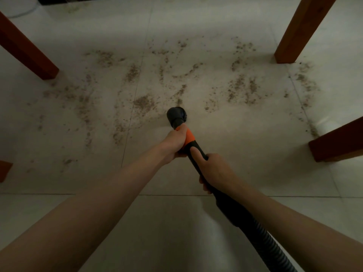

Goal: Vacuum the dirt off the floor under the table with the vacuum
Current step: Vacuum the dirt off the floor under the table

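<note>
Vacuum nozzle point(176, 117) sits low on the floor point(245, 146) at the near edge of the dirt point(144, 104), between the table legs point(303, 30). Both hands wrap the wand: left hand point(175, 143) at the orange collar, right hand point(213, 169) further back near the hose point(261, 236). Sweeping looks barely begun; most grit remains. Next, I judge, push forward through the patches ahead.

Both arms outstretched, left grip point(175, 143) and right grip point(214, 171) clenched

Pale tiled floor point(225, 144) in dim light, thin grout lines, brown wooden table legs point(300, 30) at the corners
</note>
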{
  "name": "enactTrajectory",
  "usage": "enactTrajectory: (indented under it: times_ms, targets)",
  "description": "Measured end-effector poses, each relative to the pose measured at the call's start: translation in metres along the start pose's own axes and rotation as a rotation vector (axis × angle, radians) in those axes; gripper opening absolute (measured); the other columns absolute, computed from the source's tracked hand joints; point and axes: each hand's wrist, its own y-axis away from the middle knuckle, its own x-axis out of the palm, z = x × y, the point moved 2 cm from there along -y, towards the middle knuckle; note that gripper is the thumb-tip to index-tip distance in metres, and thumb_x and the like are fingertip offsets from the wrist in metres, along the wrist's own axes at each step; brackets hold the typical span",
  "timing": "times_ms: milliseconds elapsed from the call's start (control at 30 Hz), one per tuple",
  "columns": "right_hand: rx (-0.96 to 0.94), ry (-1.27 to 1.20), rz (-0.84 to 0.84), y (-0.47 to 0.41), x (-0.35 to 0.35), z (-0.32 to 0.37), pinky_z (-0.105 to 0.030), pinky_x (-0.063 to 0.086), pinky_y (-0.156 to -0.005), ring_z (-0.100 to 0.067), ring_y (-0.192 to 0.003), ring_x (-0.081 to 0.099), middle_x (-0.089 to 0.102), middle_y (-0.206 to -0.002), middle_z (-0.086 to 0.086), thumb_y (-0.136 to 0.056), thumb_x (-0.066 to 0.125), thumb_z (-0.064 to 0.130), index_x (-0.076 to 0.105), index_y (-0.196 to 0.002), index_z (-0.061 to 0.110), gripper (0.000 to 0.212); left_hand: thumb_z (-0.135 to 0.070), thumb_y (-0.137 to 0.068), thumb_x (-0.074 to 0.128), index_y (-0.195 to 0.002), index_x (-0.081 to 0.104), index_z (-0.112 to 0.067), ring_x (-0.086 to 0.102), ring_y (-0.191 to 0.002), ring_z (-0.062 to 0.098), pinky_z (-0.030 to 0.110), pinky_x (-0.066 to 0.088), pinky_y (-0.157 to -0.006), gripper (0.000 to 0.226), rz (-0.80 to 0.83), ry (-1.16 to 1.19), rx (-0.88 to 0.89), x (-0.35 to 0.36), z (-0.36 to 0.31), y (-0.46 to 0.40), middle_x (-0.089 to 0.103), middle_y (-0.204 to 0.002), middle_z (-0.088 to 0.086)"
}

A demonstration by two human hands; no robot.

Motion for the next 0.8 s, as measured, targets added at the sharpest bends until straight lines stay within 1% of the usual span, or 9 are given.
enactTrajectory:
  times_ms: [100, 200, 233, 300, 367, 467, 633, 733, 800]
  targets:
    - [0.009, -0.042, -0.01, 0.0, -0.007, -0.005, -0.025, 0.049, -0.045, -0.016, -0.039, 0.052, 0.059, -0.058, -0.005, -0.096, 0.036, 0.055, 0.054, -0.079, 0.006, 0.055, -0.046, -0.1, 0.028, -0.135, 0.034, -0.005, 0.057, -0.102, 0.03, 0.043, 0.051, -0.091, 0.054, 0.02, -0.027, 0.01, 0.009, -0.006, -0.001, 0.052, -0.116, 0.014]
    - [0.008, -0.06, -0.049, -0.001, -0.018, -0.012, -0.023, 0.048, -0.041, -0.015, -0.038, 0.052, 0.059, -0.057, -0.006, -0.097, 0.037, 0.053, 0.054, -0.077, 0.004, 0.056, -0.046, -0.1, 0.027, -0.13, 0.036, -0.005, 0.054, -0.097, 0.028, 0.042, 0.05, -0.09, 0.052, 0.039, -0.027, 0.03, 0.024, -0.012, -0.002, 0.052, -0.1, 0.01]
    - [0.008, -0.063, -0.063, -0.001, -0.021, -0.014, -0.022, 0.047, -0.039, -0.015, -0.036, 0.051, 0.059, -0.057, -0.005, -0.097, 0.037, 0.053, 0.054, -0.077, 0.005, 0.055, -0.046, -0.1, 0.027, -0.13, 0.037, -0.005, 0.054, -0.096, 0.028, 0.042, 0.05, -0.091, 0.051, 0.041, -0.028, 0.036, 0.029, -0.013, -0.002, 0.051, -0.097, 0.009]
    - [0.013, -0.067, -0.086, -0.002, -0.029, -0.018, -0.019, 0.044, -0.036, -0.013, -0.034, 0.05, 0.059, -0.057, -0.005, -0.097, 0.037, 0.053, 0.053, -0.075, 0.006, 0.054, -0.047, -0.1, 0.026, -0.131, 0.036, -0.004, 0.054, -0.097, 0.028, 0.043, 0.05, -0.092, 0.054, 0.05, -0.033, 0.043, 0.038, -0.016, -0.003, 0.051, -0.101, 0.011]
    - [0.016, -0.08, -0.103, -0.003, -0.036, -0.022, -0.018, 0.042, -0.035, -0.011, -0.032, 0.049, 0.059, -0.056, -0.004, -0.096, 0.037, 0.054, 0.052, -0.074, 0.007, 0.053, -0.048, -0.1, 0.023, -0.134, 0.033, -0.003, 0.054, -0.1, 0.028, 0.043, 0.049, -0.094, 0.057, 0.071, -0.038, 0.046, 0.047, -0.02, -0.003, 0.051, -0.1, 0.01]
    - [0.012, -0.11, -0.133, -0.005, -0.043, -0.027, -0.019, 0.044, -0.035, -0.011, -0.031, 0.049, 0.059, -0.055, -0.005, -0.096, 0.037, 0.054, 0.053, -0.075, 0.007, 0.054, -0.048, -0.1, 0.02, -0.137, 0.031, -0.004, 0.053, -0.102, 0.028, 0.043, 0.049, -0.094, 0.058, 0.079, -0.041, 0.053, 0.06, -0.028, -0.003, 0.05, -0.1, 0.009]
    - [0.029, -0.188, -0.152, -0.007, -0.055, -0.037, -0.017, 0.043, -0.034, -0.009, -0.03, 0.049, 0.058, -0.056, -0.005, -0.096, 0.038, 0.054, 0.054, -0.077, 0.006, 0.054, -0.05, -0.1, 0.021, -0.134, 0.035, -0.004, 0.056, -0.102, 0.028, 0.043, 0.05, -0.093, 0.059, 0.086, -0.098, 0.073, 0.079, -0.035, -0.008, 0.052, -0.105, 0.01]
    - [0.027, -0.233, -0.175, -0.007, -0.064, -0.044, -0.016, 0.041, -0.034, -0.009, -0.029, 0.048, 0.058, -0.055, -0.005, -0.096, 0.039, 0.052, 0.052, -0.074, 0.008, 0.052, -0.05, -0.1, 0.021, -0.134, 0.035, -0.005, 0.056, -0.104, 0.03, 0.044, 0.049, -0.094, 0.058, 0.087, -0.134, 0.085, 0.092, -0.039, -0.011, 0.053, -0.101, 0.01]
    - [0.034, -0.256, -0.197, -0.007, -0.07, -0.048, -0.017, 0.041, -0.034, -0.009, -0.03, 0.049, 0.058, -0.056, -0.005, -0.096, 0.04, 0.052, 0.053, -0.074, 0.008, 0.051, -0.05, -0.1, 0.021, -0.134, 0.035, -0.004, 0.056, -0.109, 0.031, 0.046, 0.049, -0.095, 0.059, 0.092, -0.169, 0.102, 0.102, -0.042, -0.012, 0.054, -0.112, 0.013]
